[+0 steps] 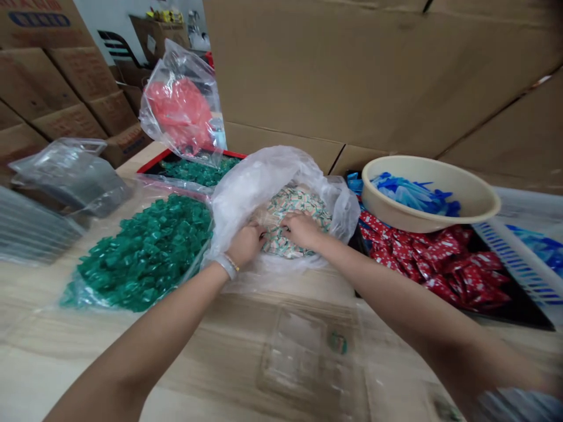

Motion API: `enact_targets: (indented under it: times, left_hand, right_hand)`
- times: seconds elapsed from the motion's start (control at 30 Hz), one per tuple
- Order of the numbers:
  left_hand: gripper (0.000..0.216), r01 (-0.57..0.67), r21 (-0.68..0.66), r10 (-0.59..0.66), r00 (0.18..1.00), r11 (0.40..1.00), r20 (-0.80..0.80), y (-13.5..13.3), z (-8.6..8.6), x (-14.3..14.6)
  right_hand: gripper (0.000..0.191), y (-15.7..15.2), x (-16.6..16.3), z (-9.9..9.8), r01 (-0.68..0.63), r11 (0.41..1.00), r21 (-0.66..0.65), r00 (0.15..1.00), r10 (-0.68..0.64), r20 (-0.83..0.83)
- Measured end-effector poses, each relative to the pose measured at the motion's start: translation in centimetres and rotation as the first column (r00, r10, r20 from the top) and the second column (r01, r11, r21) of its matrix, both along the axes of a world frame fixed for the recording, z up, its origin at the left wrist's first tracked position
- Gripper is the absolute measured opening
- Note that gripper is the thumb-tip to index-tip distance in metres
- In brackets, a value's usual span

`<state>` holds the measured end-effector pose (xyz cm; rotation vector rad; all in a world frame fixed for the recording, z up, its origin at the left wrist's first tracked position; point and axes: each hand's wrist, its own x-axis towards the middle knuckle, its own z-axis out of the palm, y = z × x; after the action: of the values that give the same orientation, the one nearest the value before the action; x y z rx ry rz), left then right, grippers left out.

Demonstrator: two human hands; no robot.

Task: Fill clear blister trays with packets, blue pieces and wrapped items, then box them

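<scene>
both arms come in from the near edge of the surface [211, 351], elbows wide, forearms slanting inward to an open white plastic bag [237, 199], mid-width toward the far edge. bag holds a heap of small printed packets [297, 202]. left hand [246, 243] at the bag's near left rim, back of hand up, fingers curled down; grip looks partly closed, can't tell if it has hold of anything. grey band [226, 265] on that wrist. right hand [302, 230] over the packets, wrist bent slightly, fingers bent with tips at the heap; grip opening hidden, can't tell what it has hold of. the two hands are near each other, apart. green packets [149, 252] toward the left edge; black tray [523, 302] of red packets [417, 258] toward the right edge, cream basin [475, 202] above its far side. clear plastic container [299, 346] nearer the near edge, blurred.
</scene>
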<state>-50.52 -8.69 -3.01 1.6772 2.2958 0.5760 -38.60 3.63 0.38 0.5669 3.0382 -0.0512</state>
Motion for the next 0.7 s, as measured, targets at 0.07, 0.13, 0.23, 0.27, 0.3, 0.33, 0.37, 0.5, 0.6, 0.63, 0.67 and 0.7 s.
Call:
enact_targets:
  times: [0.07, 0.13, 0.23, 0.27, 0.3, 0.33, 0.37, 0.5, 0.6, 0.63, 0.67, 0.7]
  left_hand:
    - [0.021, -0.015, 0.038, 0.015, 1.0, 0.999, 0.01, -0.3, 0.1, 0.1]
    - [0.021, -0.014, 0.058, 0.012, 0.999, 0.998, 0.034, -0.3, 0.2, 0.1]
    - [0.022, -0.011, 0.049, 0.008, 0.998, 0.999, 0.065, 0.1, 0.1, -0.3]
    - [0.023, -0.021, 0.039, 0.019, 0.997, 0.999, 0.074, 0.2, 0.1, -0.4]
    - [0.023, -0.035, 0.028, 0.033, 0.996, 0.999, 0.082, 0.4, 0.1, -0.6]
    - [0.023, -0.051, 0.017, 0.05, 0.995, 0.999, 0.086, 0.5, 0.1, -0.7]
    - [0.023, -0.069, 0.008, 0.068, 0.994, 0.998, 0.085, 0.7, 0.1, -0.7]
    - [0.023, -0.108, -0.008, 0.109, 0.993, 0.994, 0.036, 1.3, 0.6, -0.9]
    - [0.027, -0.101, -0.01, 0.101, 0.995, 0.995, -0.01, 1.9, 0.9, -1.0]
    - [0.027, -0.092, -0.014, 0.092, 0.996, 0.996, -0.021, 2.1, 1.0, -1.1]
    - [0.027, -0.083, -0.017, 0.082, 0.996, 0.996, -0.029, 2.3, 1.0, -1.2]
    - [0.027, -0.076, -0.021, 0.075, 0.997, 0.997, -0.037, 2.5, 1.0, -1.3]
  right_hand:
    - [0.019, -0.7, -0.1, -0.1, -0.001, 1.0, 0.0, 0.999, 0.001, -0.044]
    - [0.019, -1.5, -0.4, -0.4, -0.029, 0.999, -0.022, 0.997, 0.027, -0.068]
    - [0.021, -2.8, -0.7, -1.2, -0.016, 0.999, -0.05, 0.998, 0.013, -0.057]
    - [0.022, -3.1, -0.8, -1.5, 0.009, 0.999, -0.048, 0.998, -0.012, -0.061]
    - [0.023, -3.4, -0.9, -1.8, 0.04, 0.998, -0.043, 0.996, -0.043, -0.073]
    - [0.024, -3.7, -1.0, -2.1, 0.07, 0.997, -0.039, 0.993, -0.073, -0.089]
    - [0.024, -3.9, -1.0, -2.3, 0.096, 0.995, -0.037, 0.989, -0.099, -0.105]
    - [0.02, -4.2, -1.0, -2.9, 0.112, 0.993, -0.03, 0.983, -0.115, -0.142]
    - [0.02, -3.8, -1.0, -3.0, 0.082, 0.996, -0.026, 0.987, -0.085, -0.14]
    - [0.02, -3.6, -1.1, -3.0, 0.071, 0.997, -0.024, 0.988, -0.073, -0.134]
    - [0.019, -3.4, -1.3, -3.0, 0.052, 0.998, -0.019, 0.99, -0.054, -0.126]
    - [0.019, -3.1, -1.5, -2.9, 0.027, 1.0, -0.012, 0.993, -0.028, -0.118]
